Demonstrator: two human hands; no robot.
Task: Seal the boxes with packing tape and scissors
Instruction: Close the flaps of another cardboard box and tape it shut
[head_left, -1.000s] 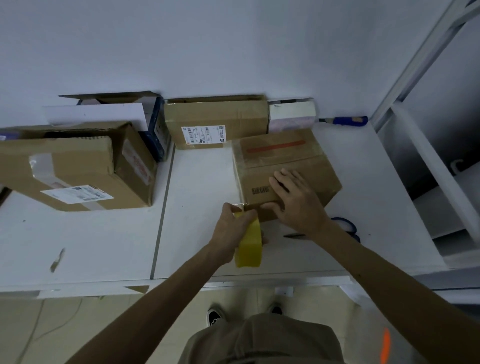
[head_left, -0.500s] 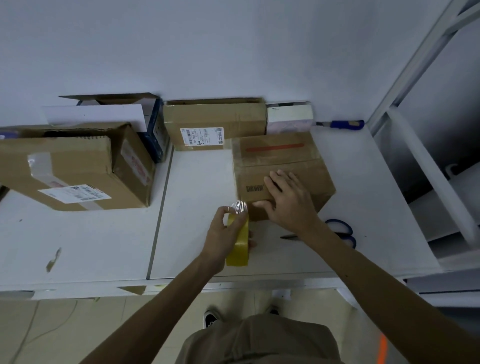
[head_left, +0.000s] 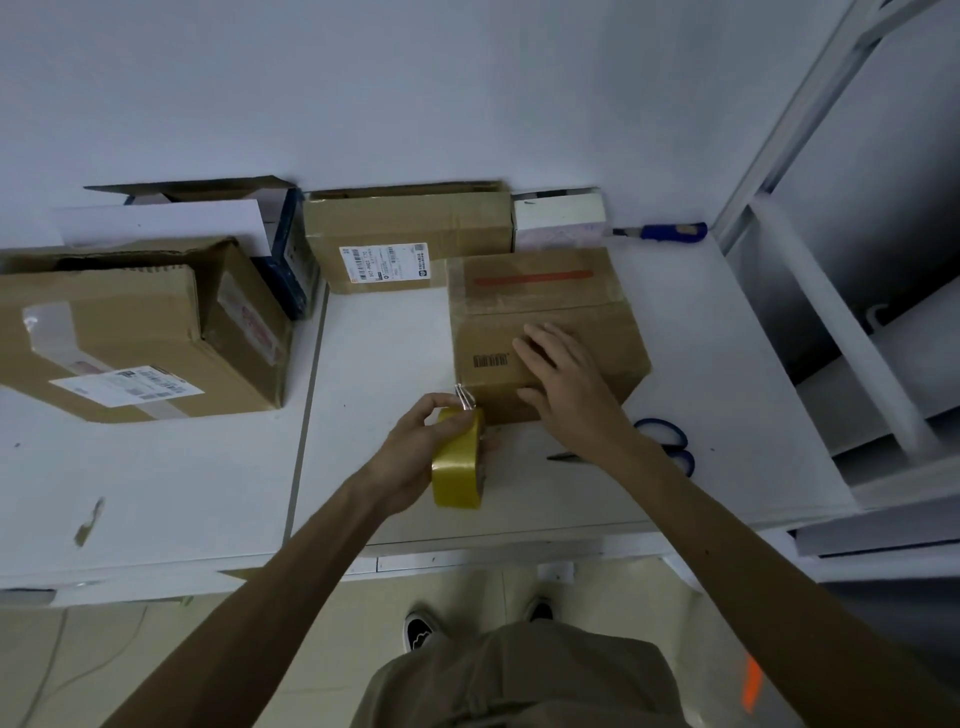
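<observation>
Now the left hand (head_left: 415, 454) curls round the yellow tape roll (head_left: 458, 467) and holds it up on its edge. The roll is just in front of the near left corner of the small brown box (head_left: 587, 291). A crinkled bit of clear tape (head_left: 464, 397) sticks up from the roll, right by that corner. The right hand (head_left: 569, 387) lies flat on top of the box with straight fingers and presses down.

The blue scissors (head_left: 667, 447) lie on the table just right of the right wrist, and the arm hides part of them. Left of the roll there is bare white table (head_left: 384, 353), and more of it between the box and the near edge.

A second ago the left fingers were almost touching the right thumb. Now there is a gap, and the roll sits a bit more to the left. The right hand stays on the box.

Farther left sits a big brown box (head_left: 130, 332). A labelled box (head_left: 405, 234), a little white box (head_left: 558, 218) and a blue-handled knife (head_left: 670, 231) line the pale wall. A white shelf frame (head_left: 831, 322) stands on the right.
</observation>
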